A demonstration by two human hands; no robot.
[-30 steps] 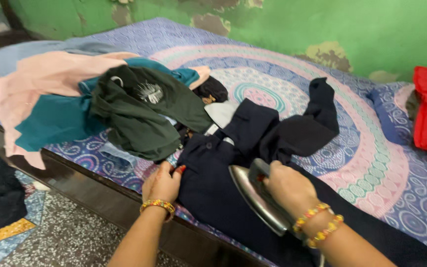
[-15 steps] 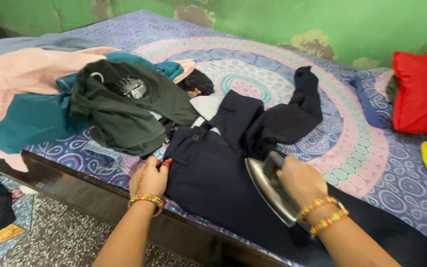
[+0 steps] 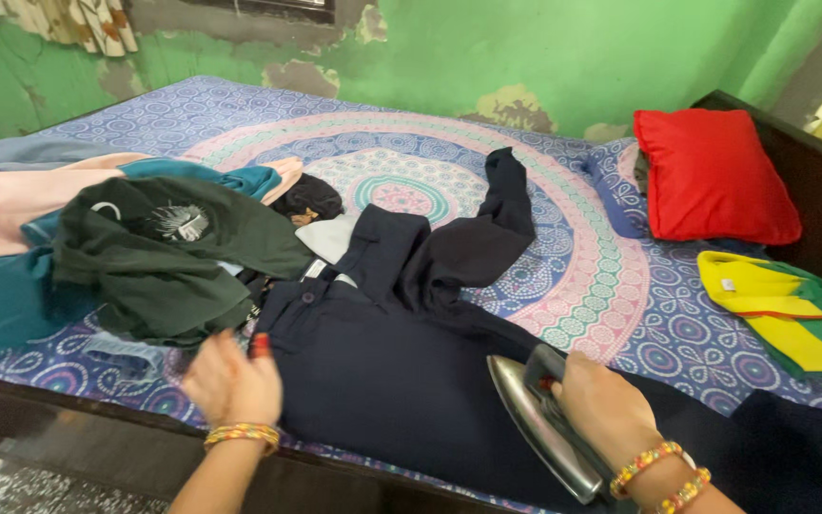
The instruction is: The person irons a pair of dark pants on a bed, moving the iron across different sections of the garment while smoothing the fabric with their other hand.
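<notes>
From the head view, the right hand (image 3: 606,409) wraps closed around the handle of a wedge-shaped, shiny metal iron (image 3: 539,428), tilted on soft navy trousers (image 3: 382,371). Left of it, the left hand (image 3: 232,381) lies blurred, fingers loosely spread, at the trousers' waistband, near a crumpled dark-green shirt (image 3: 164,257).

Clothes heap (image 3: 159,257) blocks left; bedspread (image 3: 611,286) beyond prob. free.
</notes>
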